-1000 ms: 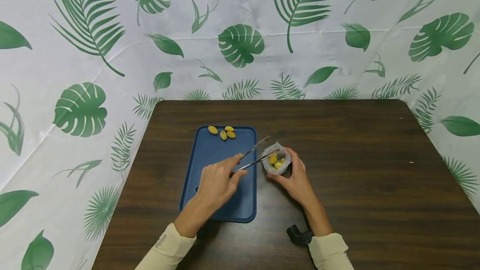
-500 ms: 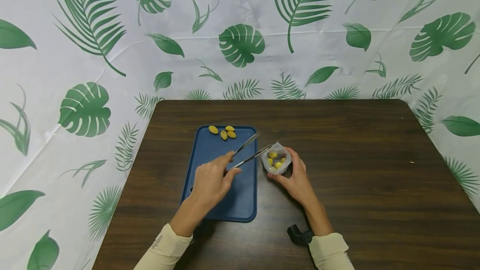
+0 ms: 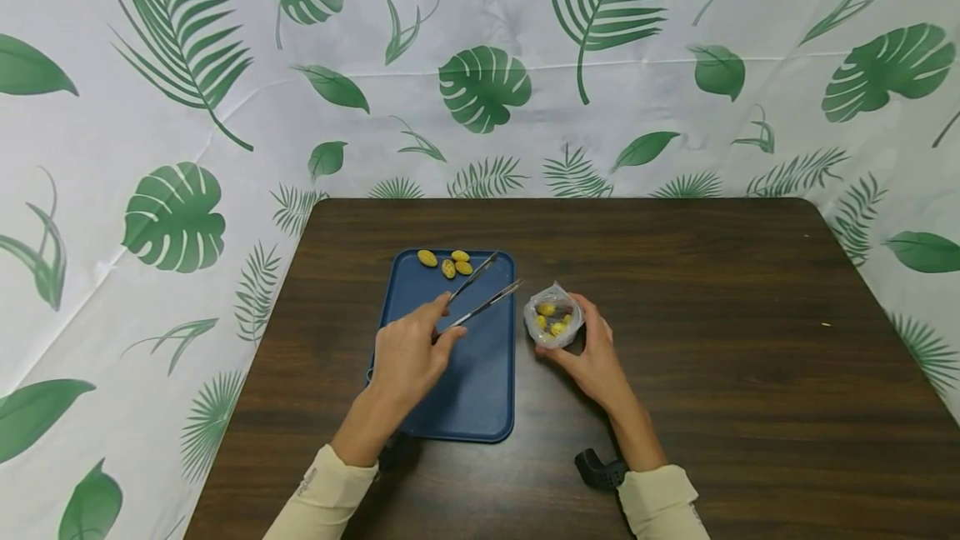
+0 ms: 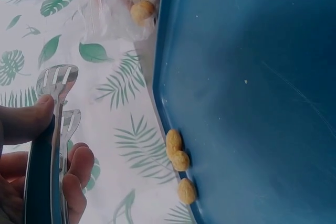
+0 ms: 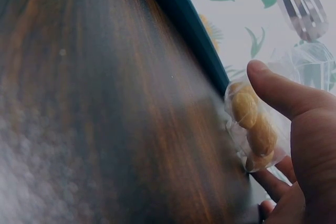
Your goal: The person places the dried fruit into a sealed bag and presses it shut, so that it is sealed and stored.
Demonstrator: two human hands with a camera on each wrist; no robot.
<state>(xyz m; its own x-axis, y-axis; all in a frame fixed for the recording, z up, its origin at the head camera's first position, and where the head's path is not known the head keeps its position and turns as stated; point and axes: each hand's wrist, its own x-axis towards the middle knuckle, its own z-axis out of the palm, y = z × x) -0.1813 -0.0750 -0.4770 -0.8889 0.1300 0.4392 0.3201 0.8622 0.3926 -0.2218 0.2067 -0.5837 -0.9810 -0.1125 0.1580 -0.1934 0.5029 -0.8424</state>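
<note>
My left hand (image 3: 408,357) grips a pair of metal tongs (image 3: 489,303) over the blue tray (image 3: 476,390). The tongs' arms stand spread, with nothing between their slotted tips (image 4: 56,80). Just right of the tray, my right hand (image 3: 592,365) holds a clear plastic bag (image 3: 530,327) upright, its mouth spread. Several yellow oval fruits (image 5: 261,135) lie in the bottom of the bag. More small yellow fruits (image 3: 448,269) sit in a cluster at the tray's far edge, beyond the tongs' tips.
A dark wood table (image 3: 712,340) extends around the tray, widest on the right. Behind it hangs a white cloth (image 3: 600,123) with green leaf prints. A black strap mount (image 3: 598,471) is on the right wrist, close to the tabletop.
My left hand has drawn the tongs left, from over the bag's mouth back over the tray. The right hand and the bag have stayed in place.
</note>
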